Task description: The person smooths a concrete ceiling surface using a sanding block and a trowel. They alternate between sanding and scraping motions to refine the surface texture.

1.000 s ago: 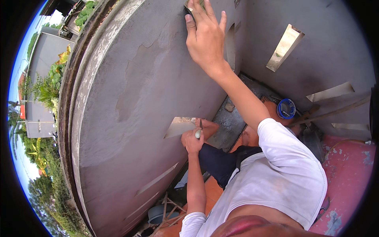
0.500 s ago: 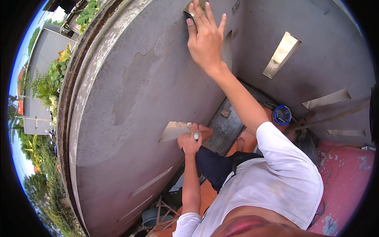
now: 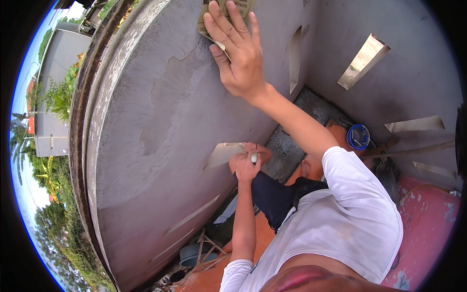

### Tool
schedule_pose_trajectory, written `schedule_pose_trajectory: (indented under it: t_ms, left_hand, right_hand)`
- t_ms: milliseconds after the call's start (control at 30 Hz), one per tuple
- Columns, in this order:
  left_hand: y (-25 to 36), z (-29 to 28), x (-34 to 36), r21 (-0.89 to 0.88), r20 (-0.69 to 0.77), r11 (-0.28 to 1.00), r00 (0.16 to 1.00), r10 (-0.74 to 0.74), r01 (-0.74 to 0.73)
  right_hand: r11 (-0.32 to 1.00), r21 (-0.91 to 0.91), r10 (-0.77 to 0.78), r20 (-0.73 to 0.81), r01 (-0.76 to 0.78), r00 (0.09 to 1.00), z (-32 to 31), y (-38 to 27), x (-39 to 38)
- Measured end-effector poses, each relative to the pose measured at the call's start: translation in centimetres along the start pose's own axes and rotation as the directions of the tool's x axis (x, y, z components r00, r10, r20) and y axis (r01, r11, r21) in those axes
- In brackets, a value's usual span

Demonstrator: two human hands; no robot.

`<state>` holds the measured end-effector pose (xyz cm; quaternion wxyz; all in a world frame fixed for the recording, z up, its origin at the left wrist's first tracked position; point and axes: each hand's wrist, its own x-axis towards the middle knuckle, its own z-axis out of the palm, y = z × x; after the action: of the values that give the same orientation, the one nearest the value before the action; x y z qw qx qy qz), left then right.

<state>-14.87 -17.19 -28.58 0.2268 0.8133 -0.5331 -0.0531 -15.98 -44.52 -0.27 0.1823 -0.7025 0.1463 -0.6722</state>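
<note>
My right hand (image 3: 241, 63) is raised high on the grey plastered wall (image 3: 185, 141). Its fingers are stretched over a brown-backed sheet of sandpaper (image 3: 203, 24), pressing it against the surface, with one edge curled up near the thumb. A darker, rough-edged patch (image 3: 168, 92) marks the plaster below and left of that hand. Lower down, my left hand (image 3: 248, 170) is closed around a tool with a pale rounded handle (image 3: 254, 157); the rest of it is mostly hidden. This hand is by my bent knee, beside a slot in the wall.
A blue-rimmed bucket (image 3: 358, 136) stands in the far corner, with a long wooden pole (image 3: 413, 149) near it. Narrow slots (image 3: 364, 61) pierce the walls. A grey basin (image 3: 197, 254) sits by a wooden frame (image 3: 206, 248) at lower left. Pink peeling paint covers a surface (image 3: 428, 219) on the right.
My right hand and the sandpaper have shifted left and slightly down along the wall, showing more of the sheet. The view has turned a little; my left hand still grips the tool.
</note>
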Motion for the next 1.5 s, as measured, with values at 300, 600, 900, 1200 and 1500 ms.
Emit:
schedule_pose_trajectory:
  t_ms: [300,600,900,1200,1500]
  left_hand:
    - [-0.8,0.4,1.9,-0.002,-0.054,0.998,0.996,0.065,-0.065]
    - [-0.8,-0.5,1.8,-0.027,-0.068,0.999,0.998,0.017,-0.019]
    - [-0.5,0.0,3.4,-0.027,-0.012,0.999,0.999,0.044,-0.044]
    - [-0.5,-1.1,4.8,-0.004,0.062,1.0,0.998,0.005,-0.005]
    - [-3.2,0.7,5.6,0.092,-0.267,0.961,0.924,0.275,-0.259]
  right_hand:
    - [0.942,0.015,-0.333,0.181,0.335,0.926,1.7,-1.1,-3.0]
    - [0.985,0.17,-0.01,-0.084,0.024,0.996,2.3,-3.5,-1.1]
    - [0.985,0.174,0.059,-0.249,-0.016,0.967,2.3,-0.3,3.7]
    - [0.992,0.084,-0.09,-0.023,0.091,0.996,1.0,1.2,1.4]
    - [0.874,0.084,-0.486,0.205,0.479,0.85,4.5,-6.3,-7.9]
